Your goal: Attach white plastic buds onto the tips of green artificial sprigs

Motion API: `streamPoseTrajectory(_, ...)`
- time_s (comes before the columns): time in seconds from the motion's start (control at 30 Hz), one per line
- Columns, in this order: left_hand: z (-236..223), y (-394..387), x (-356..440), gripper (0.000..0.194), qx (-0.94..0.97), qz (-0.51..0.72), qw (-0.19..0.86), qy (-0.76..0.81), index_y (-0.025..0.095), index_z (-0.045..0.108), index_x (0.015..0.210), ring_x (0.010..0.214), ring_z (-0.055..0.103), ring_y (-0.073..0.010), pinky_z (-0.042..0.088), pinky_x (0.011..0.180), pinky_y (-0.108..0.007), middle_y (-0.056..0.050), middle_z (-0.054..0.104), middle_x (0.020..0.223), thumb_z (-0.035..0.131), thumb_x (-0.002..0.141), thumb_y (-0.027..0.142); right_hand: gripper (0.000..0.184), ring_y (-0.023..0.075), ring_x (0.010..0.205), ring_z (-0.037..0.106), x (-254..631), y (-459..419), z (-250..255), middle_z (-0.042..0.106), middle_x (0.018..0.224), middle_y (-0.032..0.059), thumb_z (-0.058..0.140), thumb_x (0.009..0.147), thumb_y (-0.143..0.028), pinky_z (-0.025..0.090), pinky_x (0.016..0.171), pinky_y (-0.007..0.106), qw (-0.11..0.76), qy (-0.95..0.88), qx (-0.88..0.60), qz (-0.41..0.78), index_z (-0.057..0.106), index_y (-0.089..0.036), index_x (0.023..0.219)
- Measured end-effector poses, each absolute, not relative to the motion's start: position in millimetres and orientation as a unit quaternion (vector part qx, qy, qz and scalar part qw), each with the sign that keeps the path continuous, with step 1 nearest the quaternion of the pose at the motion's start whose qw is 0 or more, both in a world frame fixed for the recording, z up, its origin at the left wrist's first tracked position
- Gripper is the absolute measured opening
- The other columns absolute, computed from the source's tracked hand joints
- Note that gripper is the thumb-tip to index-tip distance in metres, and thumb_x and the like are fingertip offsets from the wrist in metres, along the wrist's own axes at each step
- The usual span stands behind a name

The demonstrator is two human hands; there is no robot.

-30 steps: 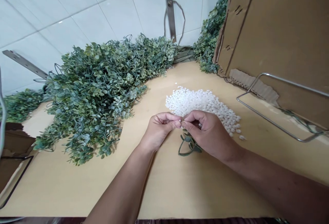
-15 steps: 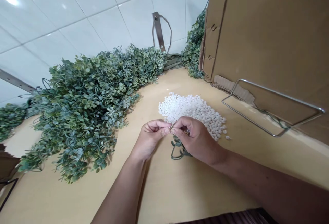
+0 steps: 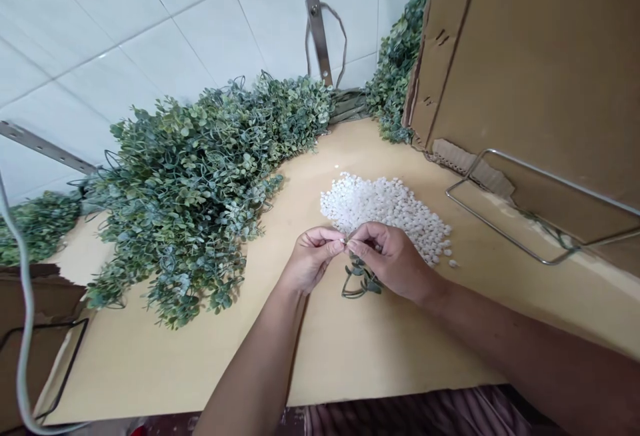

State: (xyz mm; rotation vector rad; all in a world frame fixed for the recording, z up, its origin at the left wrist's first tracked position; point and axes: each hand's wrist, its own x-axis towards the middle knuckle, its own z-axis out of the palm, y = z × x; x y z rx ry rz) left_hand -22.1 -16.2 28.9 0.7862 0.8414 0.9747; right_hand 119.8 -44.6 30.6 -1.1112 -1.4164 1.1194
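Observation:
My left hand (image 3: 316, 259) and my right hand (image 3: 395, 259) meet fingertip to fingertip, both closed in a pinch. From under my right hand hangs a green artificial leaf sprig (image 3: 370, 283), its stem end between my right fingers. Something tiny and pale shows at the tips of my left thumb and forefinger, too small to make out. Just beyond the hands, a heap of small white plastic pieces (image 3: 387, 206) lies spread on the table (image 3: 345, 363).
A big mound of artificial greenery (image 3: 200, 189) fills the left and back. On the right stands a cardboard box (image 3: 540, 76) with a wire frame (image 3: 505, 239) against it. A pale cable (image 3: 25, 303) hangs at the left edge. Tiled wall (image 3: 205, 49) lies behind.
The view has shifted, so the scene sits a little farther right and the cable and table's front edge now show. Both hands keep their pinch at the same spot by the white heap.

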Motion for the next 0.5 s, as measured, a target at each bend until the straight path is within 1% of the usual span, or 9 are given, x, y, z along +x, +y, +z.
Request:
streamPoseTrajectory(0.27,22.0,-13.0,-21.5,0.027,0.371,0.435,0.715,0.402,0.015,0.069,0.054,0.051,0.06,-0.0076,0.051,0.058,-0.02,0.001,0.068,0.054,0.088,0.038,0.026,0.016,0.0109,0.053,0.05,119.2,-42.7,25.7,0.055,0.057,0.0,0.053,0.073,-0.028,0.042,0.051,0.024,0.481,-0.548,-0.478,0.489,0.053,-0.017,0.062)
streamPoseTrajectory(0.5,21.5,-11.1,-24.4,0.025,0.402,0.425,0.714,0.385,0.016,0.071,0.057,0.052,0.06,-0.008,0.049,0.059,-0.02,0.001,0.068,0.054,0.087,0.042,0.026,0.019,0.011,0.053,0.05,119.6,-43.0,24.7,0.056,0.058,0.0006,0.055,0.071,-0.033,0.043,0.05,0.025,0.473,-0.536,-0.479,0.51,0.053,-0.017,0.062)
